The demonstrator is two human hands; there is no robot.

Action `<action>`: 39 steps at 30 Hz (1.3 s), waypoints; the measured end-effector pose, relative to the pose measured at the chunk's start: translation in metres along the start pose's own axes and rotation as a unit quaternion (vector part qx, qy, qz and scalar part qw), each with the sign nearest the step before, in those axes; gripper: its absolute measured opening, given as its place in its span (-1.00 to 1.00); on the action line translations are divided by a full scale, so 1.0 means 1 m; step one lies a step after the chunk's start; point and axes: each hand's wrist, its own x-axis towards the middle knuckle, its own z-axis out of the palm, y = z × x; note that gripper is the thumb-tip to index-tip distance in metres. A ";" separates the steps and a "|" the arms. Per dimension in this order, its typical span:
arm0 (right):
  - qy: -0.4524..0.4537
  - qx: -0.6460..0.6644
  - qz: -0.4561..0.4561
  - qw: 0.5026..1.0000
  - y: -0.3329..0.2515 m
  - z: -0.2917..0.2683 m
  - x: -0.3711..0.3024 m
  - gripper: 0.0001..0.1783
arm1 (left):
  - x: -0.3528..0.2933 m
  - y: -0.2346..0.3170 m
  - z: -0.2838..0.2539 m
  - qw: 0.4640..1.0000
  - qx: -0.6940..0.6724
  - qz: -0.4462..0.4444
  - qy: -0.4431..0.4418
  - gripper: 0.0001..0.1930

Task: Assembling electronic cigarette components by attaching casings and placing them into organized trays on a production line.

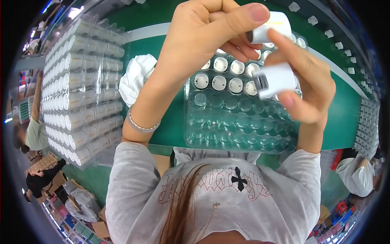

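Up over the tray, my left hand [215, 30] pinches a short white cylinder [276, 24] between thumb and fingers. My right hand [310, 81] grips another white cylinder [280, 80] with a dark end; it is smeared by motion. The right index finger reaches up to the cylinder in my left hand; whether it touches cannot be told. Beneath both hands lies a clear plastic tray [243, 134] with round pockets. White cylinders [219, 82] stand upright in its far rows, showing pale round ends, while its near rows hold none.
Tall stacked clear trays of white cylinders [81, 97] stand at left, beside a crumpled white cloth [137, 77]. Small white pieces [313, 20] sit spaced along the green surface at far right, near more stacked trays [367, 126]. Other people [357, 175] work at both sides.
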 end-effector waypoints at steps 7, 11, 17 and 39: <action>0.300 0.300 0.256 0.869 -0.012 0.002 -0.004 -0.56 | 0.002 -0.002 -0.001 0.999 -0.032 -0.001 0.002 -0.75; 0.204 0.257 0.097 0.940 0.031 -0.028 -0.019 -0.38 | 0.000 0.006 0.009 0.995 0.073 0.063 -0.012 -0.76; 0.196 0.133 0.005 0.972 0.020 -0.001 -0.007 -0.52 | 0.024 0.000 0.005 0.729 0.307 0.605 -0.086 -0.24; 0.093 -0.100 -0.078 0.988 -0.020 -0.007 -0.004 -0.32 | -0.008 0.002 0.010 0.877 0.221 0.416 -0.089 -0.21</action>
